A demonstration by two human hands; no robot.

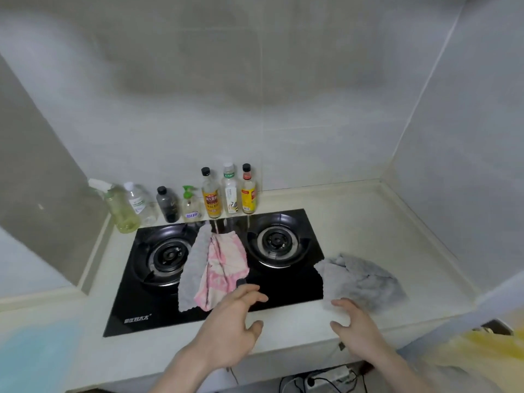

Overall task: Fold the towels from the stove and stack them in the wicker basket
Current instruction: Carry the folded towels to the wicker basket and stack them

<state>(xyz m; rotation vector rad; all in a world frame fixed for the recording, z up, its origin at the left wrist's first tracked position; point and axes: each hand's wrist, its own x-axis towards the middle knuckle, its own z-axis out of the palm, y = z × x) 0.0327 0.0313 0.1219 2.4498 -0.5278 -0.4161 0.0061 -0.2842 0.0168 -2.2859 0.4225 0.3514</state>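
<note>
Towels: 2 grey (190,268) (365,282), 1 pink (224,268); left hand (229,327) and right hand (354,327) both released.

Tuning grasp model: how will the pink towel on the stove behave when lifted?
Probably floppy: the pink towel lies bunched and creased between the burners. Likely light, being thin cloth. It overlaps a grey towel, so it may drag that one along on the glossy stove.

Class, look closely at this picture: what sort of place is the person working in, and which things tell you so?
Most likely a home kitchen. A black two-burner gas stove is set into a pale countertop, a row of sauce and cleaning bottles stands against the tiled wall, and towels lie across the stove.
</note>
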